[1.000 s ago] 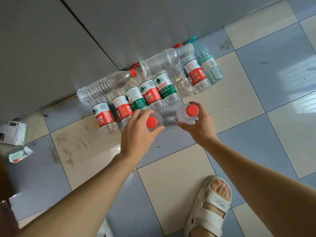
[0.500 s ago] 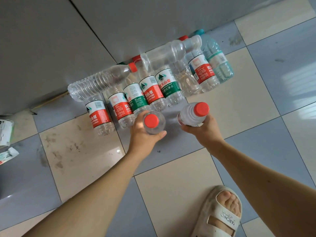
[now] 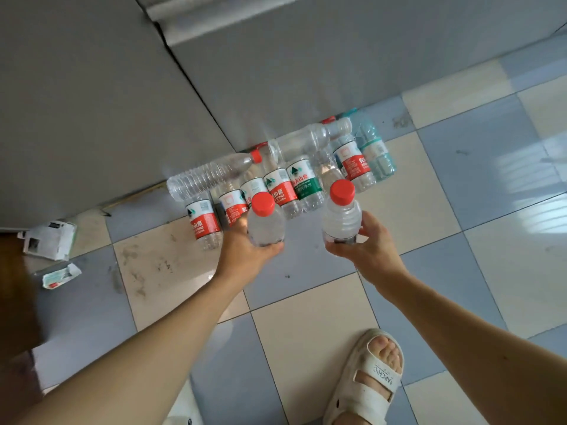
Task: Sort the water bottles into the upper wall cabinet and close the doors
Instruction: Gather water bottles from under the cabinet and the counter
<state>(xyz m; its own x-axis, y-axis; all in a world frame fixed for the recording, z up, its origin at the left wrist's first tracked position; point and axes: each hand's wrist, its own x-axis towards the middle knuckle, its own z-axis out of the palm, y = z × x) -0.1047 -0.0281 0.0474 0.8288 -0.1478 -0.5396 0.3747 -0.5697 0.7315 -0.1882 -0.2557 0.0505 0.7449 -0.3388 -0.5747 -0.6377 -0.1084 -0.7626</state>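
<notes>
Your left hand (image 3: 245, 250) grips one red-capped bottle (image 3: 265, 223) upright. Your right hand (image 3: 366, 243) grips another bottle (image 3: 340, 216); the floor row of bottles (image 3: 294, 182) lies just beyond both.

Hidden and cut off

Bottle bases sit buried in both hands (image 3: 365, 243); the sandal (image 3: 366, 384), lower right, is perhaps half cropped.

Two held bottles (image 3: 265, 222), about ten floor bottles (image 3: 277, 191), two paper scraps (image 3: 49, 240).

floor (image 3: 306, 342): grey/cream checkered tiles, stained | bottles (image 3: 294, 179): row along cabinet base, two lying on top | paper scraps (image 3: 49, 240): left | sandal (image 3: 368, 381): near edge
</notes>
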